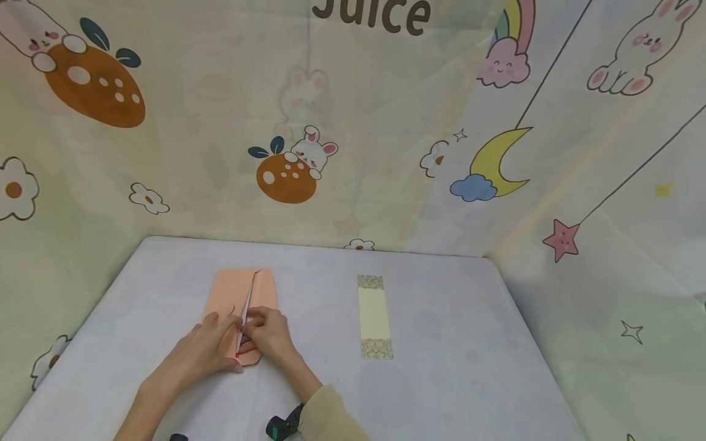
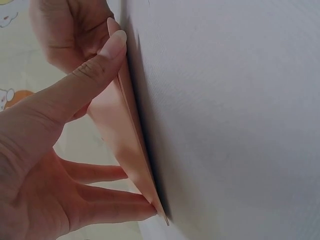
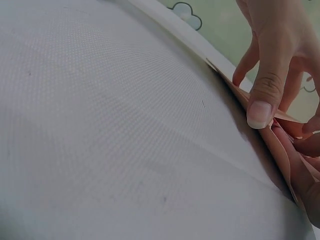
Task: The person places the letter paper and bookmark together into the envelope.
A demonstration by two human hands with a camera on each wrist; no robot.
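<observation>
Folded peach paper point(image 1: 234, 291) lies left on the desk point(image 1: 452, 392), probably light, bendy and easily creased, so best held by its edges; left hand point(image 1: 205, 348) braces it, unclenched, while right hand point(image 1: 271, 335) pinches the centre slit point(image 1: 248, 298), though exact contact is partly hidden.

Peach folded-paper packet point(image 1: 233, 291): lower part covered by left hand point(image 1: 205, 344) and right hand point(image 1: 269, 334). Dark-brown printed lettering point(image 1: 373, 15): top cropped. White desk point(image 1: 447, 334): near edge cut off.
</observation>
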